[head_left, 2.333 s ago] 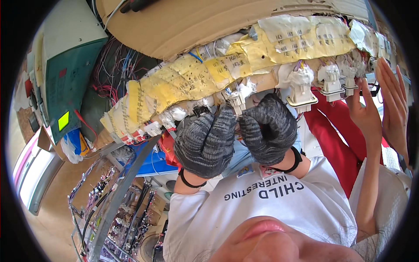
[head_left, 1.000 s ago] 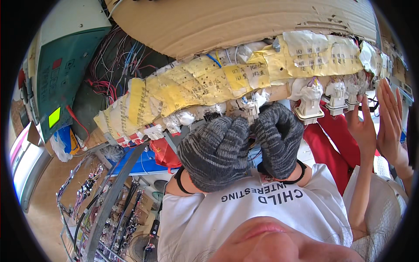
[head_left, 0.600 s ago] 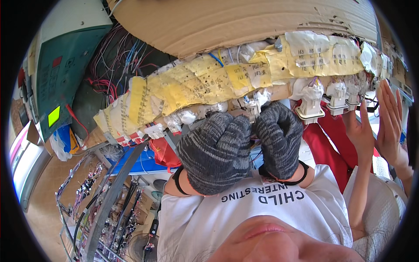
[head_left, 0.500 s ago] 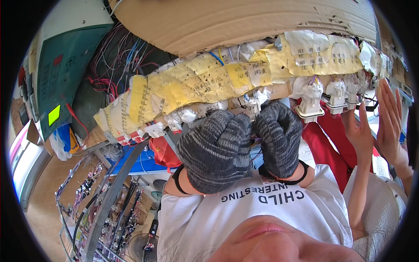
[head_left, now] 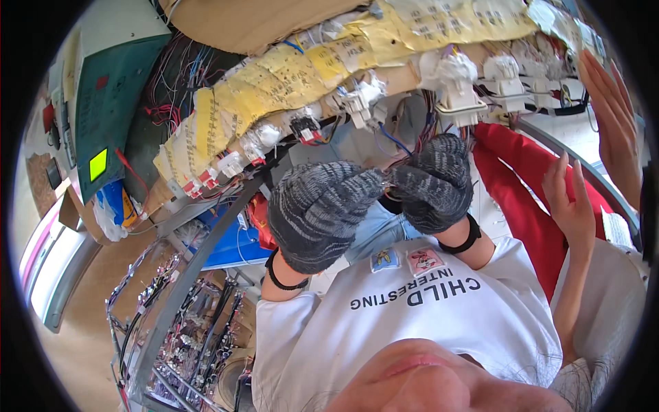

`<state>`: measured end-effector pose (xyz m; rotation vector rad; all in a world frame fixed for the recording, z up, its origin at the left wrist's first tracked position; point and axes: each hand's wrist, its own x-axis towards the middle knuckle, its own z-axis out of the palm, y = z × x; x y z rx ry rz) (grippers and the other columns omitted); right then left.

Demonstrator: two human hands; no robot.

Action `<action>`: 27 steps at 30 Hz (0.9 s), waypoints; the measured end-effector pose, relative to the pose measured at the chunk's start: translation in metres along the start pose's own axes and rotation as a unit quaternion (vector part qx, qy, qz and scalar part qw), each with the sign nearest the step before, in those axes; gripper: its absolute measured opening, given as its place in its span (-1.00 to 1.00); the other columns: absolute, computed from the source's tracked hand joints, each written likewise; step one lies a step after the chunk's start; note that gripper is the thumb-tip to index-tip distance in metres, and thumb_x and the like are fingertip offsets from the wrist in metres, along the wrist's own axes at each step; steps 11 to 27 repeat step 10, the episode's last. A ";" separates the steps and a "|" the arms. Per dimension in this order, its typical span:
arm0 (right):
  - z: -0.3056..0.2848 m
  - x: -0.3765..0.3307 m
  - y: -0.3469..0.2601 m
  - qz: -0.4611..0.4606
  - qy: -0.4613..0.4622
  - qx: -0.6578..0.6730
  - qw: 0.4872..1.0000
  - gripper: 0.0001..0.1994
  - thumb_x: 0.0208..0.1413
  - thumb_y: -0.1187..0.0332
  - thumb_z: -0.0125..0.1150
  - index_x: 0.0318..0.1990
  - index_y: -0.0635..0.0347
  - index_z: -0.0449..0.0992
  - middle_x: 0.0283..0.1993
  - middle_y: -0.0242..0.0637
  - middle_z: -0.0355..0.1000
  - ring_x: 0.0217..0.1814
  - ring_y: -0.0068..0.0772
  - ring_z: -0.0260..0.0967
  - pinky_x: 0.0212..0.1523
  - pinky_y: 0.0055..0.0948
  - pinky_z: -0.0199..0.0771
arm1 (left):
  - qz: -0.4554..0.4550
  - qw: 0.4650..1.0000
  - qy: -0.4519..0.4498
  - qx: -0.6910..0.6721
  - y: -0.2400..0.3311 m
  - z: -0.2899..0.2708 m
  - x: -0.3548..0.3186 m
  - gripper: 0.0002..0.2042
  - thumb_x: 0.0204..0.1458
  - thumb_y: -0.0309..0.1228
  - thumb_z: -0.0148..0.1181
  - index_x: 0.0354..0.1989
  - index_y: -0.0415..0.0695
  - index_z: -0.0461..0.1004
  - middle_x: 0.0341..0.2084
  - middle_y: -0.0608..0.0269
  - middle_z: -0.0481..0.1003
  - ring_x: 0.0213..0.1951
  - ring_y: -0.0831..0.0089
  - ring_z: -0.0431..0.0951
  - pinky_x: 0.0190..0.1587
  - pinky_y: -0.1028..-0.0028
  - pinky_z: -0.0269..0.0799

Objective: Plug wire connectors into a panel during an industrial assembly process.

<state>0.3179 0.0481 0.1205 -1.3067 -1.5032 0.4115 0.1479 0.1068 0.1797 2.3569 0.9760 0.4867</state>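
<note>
My left hand (head_left: 322,211), in a dark grey knitted glove, is closed in a pinch. Its fingertips meet those of my right hand (head_left: 436,184), gloved alike and also closed. Between them shows the tip of a thin wire (head_left: 386,182), mostly covered by the fingers. Blue and purple wires (head_left: 397,142) run from a white connector (head_left: 358,106) down to my right hand. That connector sits on the front edge of a long board (head_left: 295,89) wrapped in yellow tape with handwritten labels. Both hands are below the board, apart from it, in front of my white shirt.
A larger white connector (head_left: 458,93) and several others line the board's edge. At left stands a teal tester box (head_left: 113,113) with a lit green screen (head_left: 98,165). Wire harnesses (head_left: 195,343) hang beyond a metal bar (head_left: 161,329). A co-worker's raised hand (head_left: 573,213) is at right.
Both hands have come away from the connector on the board and drawn back toward my body. The wires between connector and hands now show. The board sits higher in the picture.
</note>
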 end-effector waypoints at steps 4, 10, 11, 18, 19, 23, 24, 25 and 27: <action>-0.004 -0.007 0.001 -0.040 0.000 -0.048 0.998 -0.64 -0.50 0.44 0.28 -0.35 0.00 0.56 -0.44 -0.41 0.37 -0.43 -0.35 0.28 -0.40 -0.38 0.28 | -0.015 1.000 0.021 0.003 0.014 0.002 0.008 -0.80 -0.32 -0.52 0.33 -0.43 -0.16 0.52 -0.45 0.23 0.52 -0.35 0.32 0.51 -0.22 0.38 0.38; -0.009 -0.010 -0.005 -0.029 0.005 -0.031 0.999 -0.64 -0.50 0.44 0.27 -0.34 -0.03 0.57 -0.41 -0.42 0.39 -0.38 -0.32 0.31 -0.36 -0.33 0.31 | -0.039 0.996 0.075 -0.030 0.023 0.004 0.004 -0.80 -0.30 -0.49 0.33 -0.42 -0.16 0.52 -0.47 0.21 0.52 -0.36 0.29 0.51 -0.24 0.37 0.38; -0.009 -0.010 -0.005 -0.029 0.005 -0.031 0.999 -0.64 -0.50 0.44 0.27 -0.34 -0.03 0.57 -0.41 -0.42 0.39 -0.38 -0.32 0.31 -0.36 -0.33 0.31 | -0.039 0.996 0.075 -0.030 0.023 0.004 0.004 -0.80 -0.30 -0.49 0.33 -0.42 -0.16 0.52 -0.47 0.21 0.52 -0.36 0.29 0.51 -0.24 0.37 0.38; -0.009 -0.010 -0.005 -0.029 0.005 -0.031 0.999 -0.64 -0.50 0.44 0.27 -0.34 -0.03 0.57 -0.41 -0.42 0.39 -0.38 -0.32 0.31 -0.36 -0.33 0.31 | -0.039 0.996 0.075 -0.030 0.023 0.004 0.004 -0.80 -0.30 -0.49 0.33 -0.42 -0.16 0.52 -0.47 0.21 0.52 -0.36 0.29 0.51 -0.24 0.37 0.38; -0.009 -0.010 -0.005 -0.029 0.005 -0.031 0.999 -0.64 -0.50 0.44 0.27 -0.34 -0.03 0.57 -0.41 -0.42 0.39 -0.38 -0.32 0.31 -0.36 -0.33 0.31 | -0.039 0.996 0.075 -0.030 0.023 0.004 0.004 -0.80 -0.30 -0.49 0.33 -0.42 -0.16 0.52 -0.47 0.21 0.52 -0.36 0.29 0.51 -0.24 0.37 0.38; -0.009 -0.010 -0.005 -0.029 0.005 -0.031 0.999 -0.64 -0.50 0.44 0.27 -0.34 -0.03 0.57 -0.41 -0.42 0.39 -0.38 -0.32 0.31 -0.36 -0.33 0.31 | -0.039 0.996 0.075 -0.030 0.023 0.004 0.004 -0.80 -0.30 -0.49 0.33 -0.42 -0.16 0.52 -0.47 0.21 0.52 -0.36 0.29 0.51 -0.24 0.37 0.38; -0.009 -0.010 -0.005 -0.029 0.005 -0.031 0.999 -0.64 -0.50 0.44 0.27 -0.34 -0.03 0.57 -0.41 -0.42 0.39 -0.38 -0.32 0.31 -0.36 -0.33 0.31 | -0.039 0.996 0.075 -0.030 0.023 0.004 0.004 -0.80 -0.30 -0.49 0.33 -0.42 -0.16 0.52 -0.47 0.21 0.52 -0.36 0.29 0.51 -0.24 0.37 0.38; -0.009 -0.010 -0.005 -0.029 0.005 -0.031 0.999 -0.64 -0.50 0.44 0.27 -0.34 -0.03 0.57 -0.41 -0.42 0.39 -0.38 -0.32 0.31 -0.36 -0.33 0.31 | -0.039 0.996 0.075 -0.030 0.023 0.004 0.004 -0.80 -0.30 -0.49 0.33 -0.42 -0.16 0.52 -0.47 0.21 0.52 -0.36 0.29 0.51 -0.24 0.37 0.38; -0.009 -0.010 -0.005 -0.029 0.005 -0.031 0.999 -0.64 -0.50 0.44 0.27 -0.34 -0.03 0.57 -0.41 -0.42 0.39 -0.38 -0.32 0.31 -0.36 -0.33 0.31 | -0.039 0.996 0.075 -0.030 0.023 0.004 0.004 -0.80 -0.30 -0.49 0.33 -0.42 -0.16 0.52 -0.47 0.21 0.52 -0.36 0.29 0.51 -0.24 0.37 0.38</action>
